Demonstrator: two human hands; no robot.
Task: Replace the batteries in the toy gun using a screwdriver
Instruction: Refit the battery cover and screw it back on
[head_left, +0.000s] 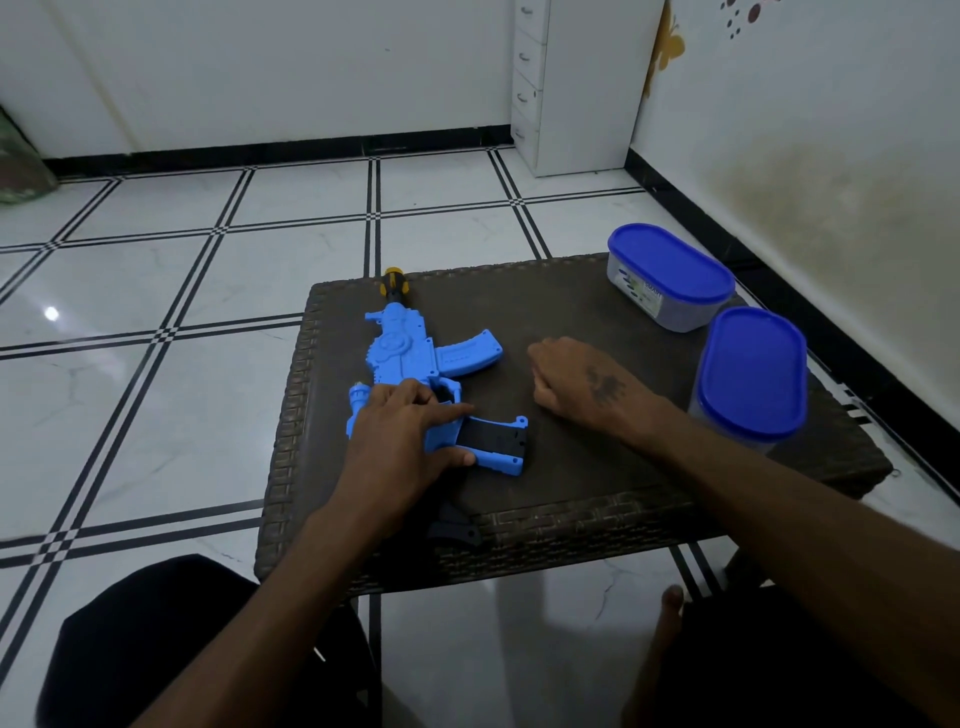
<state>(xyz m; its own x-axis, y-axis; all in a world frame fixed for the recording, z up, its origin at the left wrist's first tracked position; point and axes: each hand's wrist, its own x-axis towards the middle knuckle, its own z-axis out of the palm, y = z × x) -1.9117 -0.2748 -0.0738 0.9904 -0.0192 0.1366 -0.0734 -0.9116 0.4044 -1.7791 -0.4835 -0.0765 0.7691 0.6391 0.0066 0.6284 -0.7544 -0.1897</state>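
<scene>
A blue toy gun (410, 353) lies on the dark woven table (597, 488), muzzle pointing away from me. My left hand (405, 441) rests on its rear part, fingers laid flat over the blue body beside the black grip panel (491, 436). My right hand (576, 379) rests on the table to the right of the gun, fingers curled under in a loose fist, and no object shows in it. A screwdriver with a black and yellow handle (393, 283) lies past the gun's muzzle near the table's far edge. A small black piece (452, 525) lies at the table's front edge.
Two clear containers with blue lids stand on the table's right side, one at the far corner (670, 275) and one nearer (750, 374). White tiled floor surrounds the table. A white drawer unit (571, 83) stands against the far wall. My knees are below the front edge.
</scene>
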